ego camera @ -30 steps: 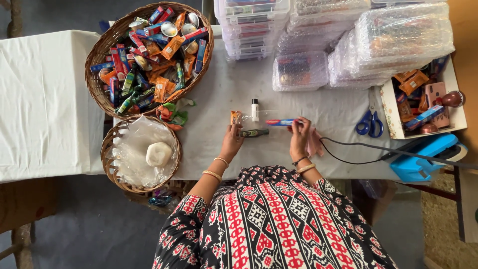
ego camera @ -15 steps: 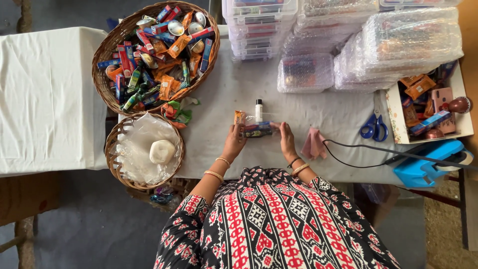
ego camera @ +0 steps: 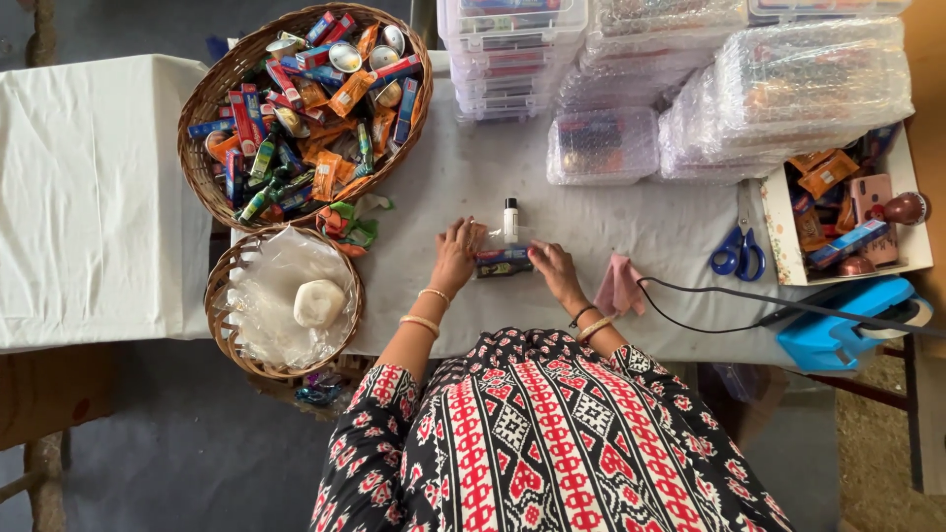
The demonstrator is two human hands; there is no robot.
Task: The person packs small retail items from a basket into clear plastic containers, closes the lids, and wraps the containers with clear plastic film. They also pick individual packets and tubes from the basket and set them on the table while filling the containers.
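My left hand (ego camera: 456, 254) and my right hand (ego camera: 552, 267) rest on the white-covered table (ego camera: 611, 222), one at each end of a small clear packet (ego camera: 504, 261) filled with dark blue and red items. Both hands grip the packet and press it flat on the cloth. A small white bottle with a black cap (ego camera: 510, 219) stands upright just behind the packet, apart from my fingers. Bangles circle both wrists.
A large wicker basket (ego camera: 212, 99) of colourful small packs sits at back left. A smaller basket (ego camera: 229, 325) holds clear bags and a white soap bar. Stacked clear boxes (ego camera: 769, 89), blue scissors (ego camera: 734, 254), a pink cloth (ego camera: 619, 286), a blue device (ego camera: 847, 330) with a black cable and a white tray (ego camera: 778, 241) lie right.
My right hand has come left from the pink cloth onto the packet. The packet now lies low on the table between both hands.
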